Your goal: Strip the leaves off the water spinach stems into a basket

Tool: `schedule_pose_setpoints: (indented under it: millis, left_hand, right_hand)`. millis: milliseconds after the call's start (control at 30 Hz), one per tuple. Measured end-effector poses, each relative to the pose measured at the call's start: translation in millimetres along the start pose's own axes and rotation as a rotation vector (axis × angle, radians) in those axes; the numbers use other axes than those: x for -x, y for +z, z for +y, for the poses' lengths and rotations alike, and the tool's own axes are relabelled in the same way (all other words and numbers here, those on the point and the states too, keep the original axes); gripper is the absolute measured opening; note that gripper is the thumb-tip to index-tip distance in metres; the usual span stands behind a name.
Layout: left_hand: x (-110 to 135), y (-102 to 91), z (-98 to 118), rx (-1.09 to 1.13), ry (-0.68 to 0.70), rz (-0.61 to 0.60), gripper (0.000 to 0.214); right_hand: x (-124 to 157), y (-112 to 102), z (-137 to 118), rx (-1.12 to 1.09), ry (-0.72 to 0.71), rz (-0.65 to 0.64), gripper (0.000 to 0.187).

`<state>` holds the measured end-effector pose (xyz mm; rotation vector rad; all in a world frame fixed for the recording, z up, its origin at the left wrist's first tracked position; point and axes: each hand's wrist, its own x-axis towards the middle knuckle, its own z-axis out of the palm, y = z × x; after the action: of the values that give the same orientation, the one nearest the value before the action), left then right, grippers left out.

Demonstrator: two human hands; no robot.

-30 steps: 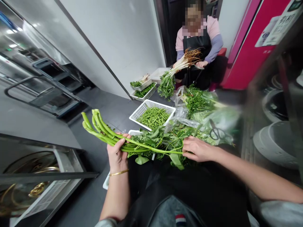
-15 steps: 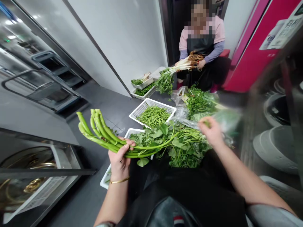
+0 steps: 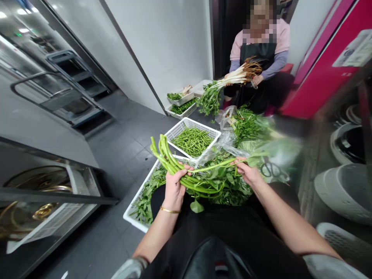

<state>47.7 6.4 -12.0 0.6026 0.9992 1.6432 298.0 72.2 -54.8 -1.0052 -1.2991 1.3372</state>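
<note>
Over the lap, the left hand clenches a bunch of thick green stems, while the right hand pinches a long thin stem running from that bunch. Leafy greens pile beneath both hands, partly hiding a white plastic basket that holds more leaves. Just beyond, a second white basket holds short green stalks. At right, a clear plastic bag is blurred, and scissors behind it are hard to make out.
</note>
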Motion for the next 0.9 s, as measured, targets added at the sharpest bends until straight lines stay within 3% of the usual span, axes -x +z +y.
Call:
schedule_pose_setpoints:
  millis: [67, 167, 233, 333, 400, 467, 567, 667, 733, 767, 800, 900]
  left_hand:
    - [2.7, 13.2, -3.6, 0.011, -0.035, -0.015, 0.027]
    - [2.0, 22.2, -0.3, 0.042, -0.076, -0.028, 0.026]
    - [-3.8, 16.5, 5.0, 0.086, -0.098, -0.027, 0.025]
    - [-15.9, -5.0, 11.8, 0.152, -0.120, 0.059, 0.022]
    - [-20.8, -17.4, 12.7, 0.147, -0.118, 0.106, 0.021]
    - [-21.6, -20.9, 10.5, 0.115, -0.091, 0.089, 0.023]
    - [-18.7, -11.6, 6.8, 0.078, -0.045, 0.042, 0.024]
    - [-16.4, -1.1, 8.0, 0.058, -0.036, 0.028, 0.023]
    - [-15.6, 1.4, 9.5, 0.058, -0.056, 0.019, 0.023]
    - [-15.3, 1.4, 9.6, 0.062, -0.083, 0.013, 0.023]
    - [-15.2, 0.7, 9.2, 0.072, -0.113, 0.006, 0.024]
    - [-18.3, -5.5, 7.8, 0.130, -0.186, 0.011, 0.024]
  right_hand:
    - [2.2, -1.0, -0.5, -0.056, 0.078, 0.075, 0.028]
    - [10.9, -7.1, -21.2, -0.119, 0.103, 0.122, 0.028]
    - [19.5, -23.1, -44.9, -0.163, 0.007, 0.231, 0.029]
    - [25.7, -63.6, -81.5, -0.159, -0.243, 0.483, 0.038]
    - [22.2, -82.9, -97.4, 0.016, -0.333, 0.555, 0.036]
    - [15.5, -79.0, -102.8, 0.352, -0.378, 0.419, 0.029]
    - [3.4, -29.1, -92.9, 0.827, -0.440, -0.079, 0.026]
    - [-9.0, 31.7, -71.0, 1.015, -0.422, -0.620, 0.023]
    - [-14.5, 55.6, -57.8, 0.925, -0.391, -0.811, 0.022]
    - [-16.1, 60.5, -53.0, 0.805, -0.359, -0.827, 0.024]
    - [-17.3, 60.4, -49.7, 0.636, -0.309, -0.755, 0.026]
    - [-19.5, 31.7, -48.9, 0.133, -0.110, -0.220, 0.033]
